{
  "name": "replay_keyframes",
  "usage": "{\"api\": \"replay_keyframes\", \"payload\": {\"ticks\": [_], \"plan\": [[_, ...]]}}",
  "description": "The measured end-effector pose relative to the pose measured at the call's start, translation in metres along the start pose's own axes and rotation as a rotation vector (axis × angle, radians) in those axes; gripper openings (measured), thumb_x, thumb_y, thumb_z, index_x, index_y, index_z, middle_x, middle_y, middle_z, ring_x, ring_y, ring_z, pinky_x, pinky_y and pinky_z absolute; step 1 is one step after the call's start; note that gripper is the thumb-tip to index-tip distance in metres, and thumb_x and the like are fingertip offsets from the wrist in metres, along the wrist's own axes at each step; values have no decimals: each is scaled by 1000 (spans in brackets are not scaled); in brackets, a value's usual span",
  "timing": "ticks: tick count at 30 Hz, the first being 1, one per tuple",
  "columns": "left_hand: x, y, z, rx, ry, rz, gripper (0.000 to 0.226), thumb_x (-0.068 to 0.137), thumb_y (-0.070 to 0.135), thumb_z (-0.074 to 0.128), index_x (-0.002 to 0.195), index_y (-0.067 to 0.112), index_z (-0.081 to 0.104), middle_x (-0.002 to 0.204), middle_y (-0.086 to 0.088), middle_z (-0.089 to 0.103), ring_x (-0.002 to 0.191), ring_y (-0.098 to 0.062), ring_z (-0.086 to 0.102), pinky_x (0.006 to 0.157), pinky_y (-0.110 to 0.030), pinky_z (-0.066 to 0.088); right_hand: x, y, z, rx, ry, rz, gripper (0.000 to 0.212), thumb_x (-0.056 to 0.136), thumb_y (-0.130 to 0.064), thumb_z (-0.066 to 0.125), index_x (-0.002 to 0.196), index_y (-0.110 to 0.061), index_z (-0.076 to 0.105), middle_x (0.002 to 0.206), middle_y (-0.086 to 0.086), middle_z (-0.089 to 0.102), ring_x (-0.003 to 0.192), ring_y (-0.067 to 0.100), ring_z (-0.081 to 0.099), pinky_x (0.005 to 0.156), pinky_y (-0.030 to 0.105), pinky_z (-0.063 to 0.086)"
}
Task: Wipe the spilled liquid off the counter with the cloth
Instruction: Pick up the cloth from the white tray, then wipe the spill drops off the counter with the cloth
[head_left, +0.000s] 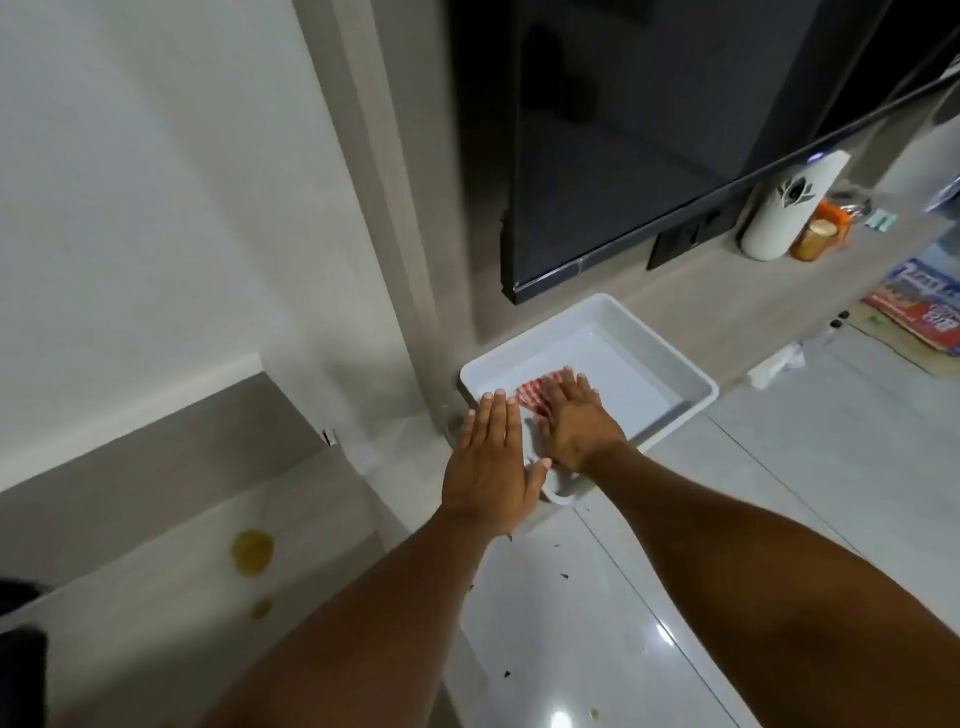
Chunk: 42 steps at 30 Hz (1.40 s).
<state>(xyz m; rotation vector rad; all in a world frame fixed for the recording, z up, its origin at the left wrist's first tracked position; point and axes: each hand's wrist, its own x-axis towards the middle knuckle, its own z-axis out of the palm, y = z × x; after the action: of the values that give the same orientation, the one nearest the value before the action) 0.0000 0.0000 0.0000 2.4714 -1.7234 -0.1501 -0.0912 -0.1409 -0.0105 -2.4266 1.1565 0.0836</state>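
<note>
A red-and-white striped cloth (535, 397) lies inside a white plastic tray (670, 358) at the counter's far left corner. My right hand (576, 421) rests flat on the cloth with fingers spread, covering most of it. My left hand (491, 457) hovers flat and open over the tray's near left rim, holding nothing. A yellow puddle of spilled liquid (252, 552) lies on the lower light surface at the left, with a smaller drop (261, 608) below it. Another small yellow drop (594, 713) sits on the glossy white counter (597, 597) near the bottom edge.
A dark screen (649, 156) hangs above the tray. At the back right stand a white dispenser (779, 218), an amber jar (816, 240) and a printed packet (919, 312). Small dark crumbs dot the counter. A wall pillar stands left of the tray.
</note>
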Motion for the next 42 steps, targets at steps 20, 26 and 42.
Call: {"api": "replay_keyframes", "payload": {"ticks": [20, 26, 42], "plan": [[-57, -16, -32, -75, 66, -47, 87, 102, 64, 33, 163, 7, 7, 173, -14, 8, 161, -30, 3, 128, -40, -2, -57, -50, -8, 124, 233, -23, 64, 104, -17, 53, 157, -35, 21, 171, -3, 7, 157, 26, 3, 124, 53, 17], [-165, -30, -54, -65, 67, -100, 84, 105, 59, 28, 163, 4, 3, 173, -16, 4, 161, -30, -1, 130, -41, -4, -190, -108, 25, 194, 249, -224, 82, 95, -8, 66, 158, -32, 20, 170, -3, 9, 157, 18, 6, 124, 36, 19], [-525, -128, 11, -37, -130, -432, 96, 98, 67, 29, 161, -2, 8, 171, -23, 11, 160, -36, 6, 130, -46, 1, -415, -199, 183, 238, 9, -187, 65, 99, -1, 51, 155, -27, 30, 168, 1, 21, 155, 22, 18, 125, 37, 19]]}}
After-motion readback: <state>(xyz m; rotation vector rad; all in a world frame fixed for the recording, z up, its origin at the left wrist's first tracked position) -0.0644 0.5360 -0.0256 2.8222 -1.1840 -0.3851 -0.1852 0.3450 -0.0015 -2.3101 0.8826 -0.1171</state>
